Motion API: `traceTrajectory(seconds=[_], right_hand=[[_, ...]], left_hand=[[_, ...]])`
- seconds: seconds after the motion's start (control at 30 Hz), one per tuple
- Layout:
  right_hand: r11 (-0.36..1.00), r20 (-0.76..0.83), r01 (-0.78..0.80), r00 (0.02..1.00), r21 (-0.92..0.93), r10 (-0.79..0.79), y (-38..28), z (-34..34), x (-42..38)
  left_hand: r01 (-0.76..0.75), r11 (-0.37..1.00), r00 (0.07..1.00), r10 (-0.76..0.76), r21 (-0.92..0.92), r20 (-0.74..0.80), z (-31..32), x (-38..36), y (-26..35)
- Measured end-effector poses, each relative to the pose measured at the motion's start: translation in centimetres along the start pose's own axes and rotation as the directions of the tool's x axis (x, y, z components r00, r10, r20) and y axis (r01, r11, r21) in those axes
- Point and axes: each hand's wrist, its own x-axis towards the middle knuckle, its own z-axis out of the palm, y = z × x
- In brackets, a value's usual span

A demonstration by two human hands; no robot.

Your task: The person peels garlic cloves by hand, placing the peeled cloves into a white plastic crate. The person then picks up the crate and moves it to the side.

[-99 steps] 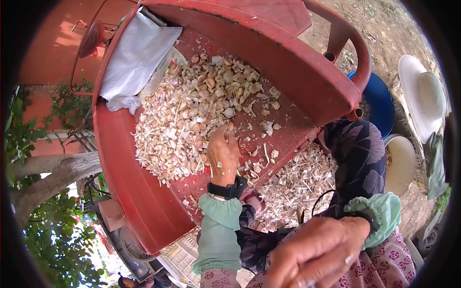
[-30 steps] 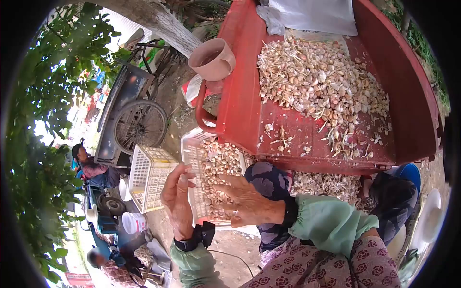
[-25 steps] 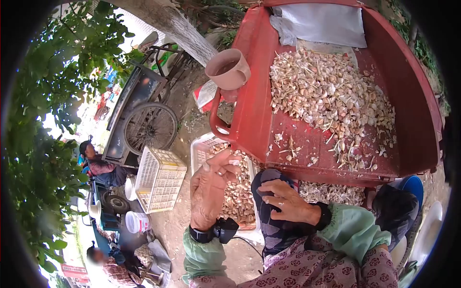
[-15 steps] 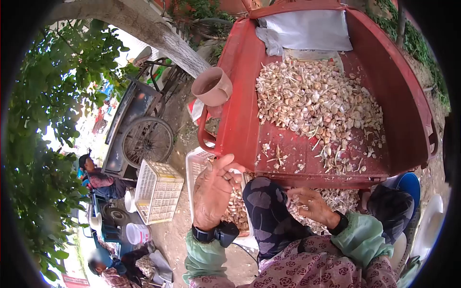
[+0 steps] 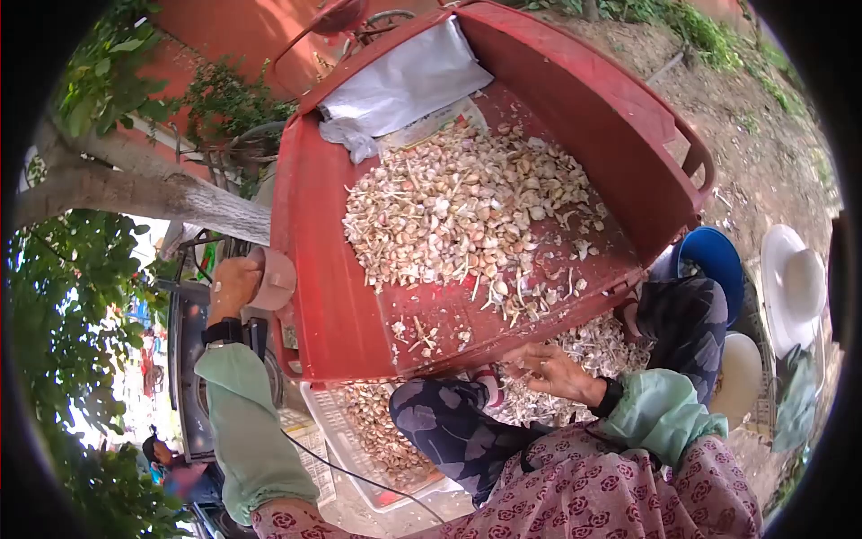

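- While the left hand (image 5: pixel 235 286) meets the pinkish mug (image 5: pixel 274 280) beside the outer wall of the red cart bed (image 5: pixel 328 292), its fingers bend close against the mug's side; the far fingertips are hidden, so I cannot tell how firmly they press or whether they pinch the rim.
- A good hold would wrap well around the mug's body, with the thumb opposing the fingers and the opening kept upright, since its contents cannot be made out.
- Lifting straight up and slightly outward should keep the mug from catching on the cart's edge.
- The right hand (image 5: pixel 558 373) pinches nothing that I can see: its fingers are loosely spread and curved above the husks (image 5: pixel 588 355) by the knees. Relaxed there, it leaves the reaching arm free.
- The garlic heap (image 5: pixel 449 216) lies inside the cart bed, and more cloves fill the white crate (image 5: pixel 332 440) below.
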Motion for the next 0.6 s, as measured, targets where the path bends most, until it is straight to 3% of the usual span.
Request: traceTrajectory(seconds=[0.03,0.07,0.1,0.13,0.17,0.2,0.23,0.27,0.3,0.37,0.4,0.43,0.5,0.53,0.57,0.6], right_hand=[[0.962,0.016,0.089,0.996,-0.257,-0.088,0.0,-0.5,-0.5],[0.965,-0.029,0.051,0.998,-0.258,-0.061,0.2,-0.7,-1.1],[0.997,-0.078,-0.076,0.994,-0.003,0.076,0.4,-0.8,-1.5],[0.949,-0.089,-0.179,0.974,0.26,0.208,0.6,-1.0,-1.9],[0.945,-0.11,-0.187,0.968,0.268,0.223,0.8,-1.3,-2.1],[0.998,-0.163,-0.025,0.987,-0.065,0.015,1.1,-1.8,-2.2],[0.91,-0.136,0.128,0.971,-0.395,-0.196,1.2,-2.1,-2.2],[0.941,-0.158,0.109,0.973,-0.321,-0.167,1.1,-2.2,-2.1],[0.943,-0.166,0.101,0.973,-0.317,-0.16,0.9,-2.3,-1.9],[0.989,-0.182,0.013,0.983,-0.148,-0.04,0.7,-2.2,-1.3],[0.999,-0.211,0.013,0.977,-0.032,-0.02,0.7,-2.2,-1.0],[1.0,-0.208,0.005,0.978,-0.026,-0.011,0.9,-2.1,-0.6],[0.999,-0.218,-0.022,0.976,0.028,0.028,1.2,-2.4,0.4],[0.996,-0.222,-0.003,0.975,-0.085,-0.016,0.6,-2.8,0.8],[0.997,-0.22,-0.011,0.975,-0.079,-0.006,1.0,-3.1,1.1],[0.999,-0.247,-0.007,0.969,-0.047,-0.004,1.7,-3.2,1.4]], left_hand=[[0.179,0.983,0.963,-0.166,-0.043,0.212,1.0,1.6,-1.9],[0.239,0.956,0.943,-0.188,-0.17,0.274,0.7,1.6,0.4],[0.313,0.908,0.917,-0.212,-0.28,0.339,-0.1,1.4,2.3],[0.124,0.987,0.936,-0.081,-0.105,0.343,1.4,2.7,0.1],[-0.076,0.995,0.931,0.046,0.071,0.363,2.8,4.1,-2.9],[-0.096,0.993,0.925,0.066,0.063,0.373,3.2,4.4,-3.8],[0.027,0.999,0.921,-0.016,-0.022,0.39,3.5,4.4,-4.4],[0.155,0.983,0.905,-0.1,-0.1,0.412,3.7,4.3,-4.9],[0.147,0.984,0.903,-0.093,-0.1,0.42,4.0,4.0,-5.5],[0.102,0.983,0.994,-0.107,0.154,0.022,4.7,3.3,-6.4],[0.128,0.986,0.982,-0.111,0.103,-0.156,4.1,2.5,-4.9],[0.146,0.988,0.937,-0.123,0.048,-0.328,2.8,1.2,-2.1],[0.05,0.992,0.747,-0.112,-0.112,-0.655,1.6,-0.2,3.5],[-0.004,0.987,0.762,-0.1,-0.159,-0.639,0.1,-1.2,7.5],[-0.057,0.977,0.777,-0.088,-0.208,-0.623,-0.8,-2.3,11.7],[-0.044,0.91,0.842,-0.189,-0.413,-0.506,-0.3,-3.2,15.2]])
